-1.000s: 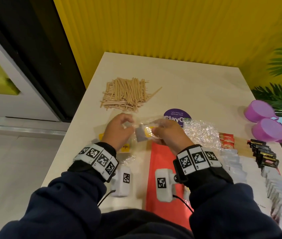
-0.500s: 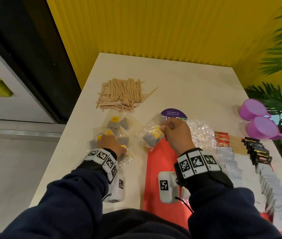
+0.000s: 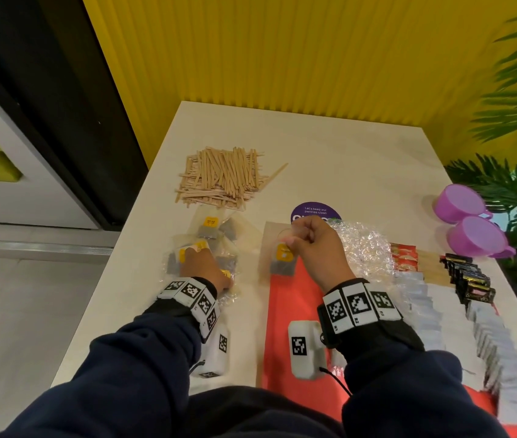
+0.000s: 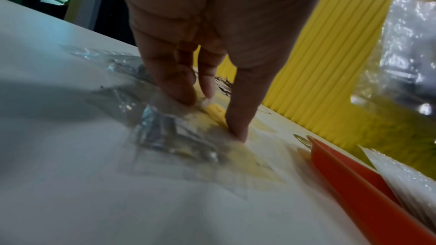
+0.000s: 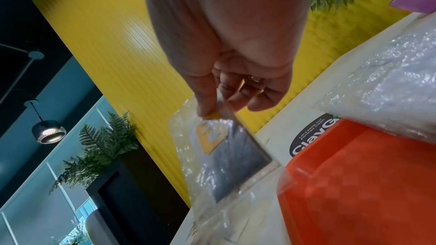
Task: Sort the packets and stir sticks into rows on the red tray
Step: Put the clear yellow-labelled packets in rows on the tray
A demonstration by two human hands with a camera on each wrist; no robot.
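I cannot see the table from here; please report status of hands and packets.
Right hand pinches clear tea packet over red tray edge. Left hand presses on loose packets. Stir sticks unsorted.

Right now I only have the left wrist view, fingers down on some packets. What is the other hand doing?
Observer: The right hand pinches a clear packet by its top edge, over the far left corner of the tray.
Operator: Are the sticks on the tray?
Observer: No, they lie in a loose pile on the table, beyond the packets under your fingers.
Operator: Any rows laid out?
Observer: Yes. Black packets sit in a row at the right, beside rows of white packets.
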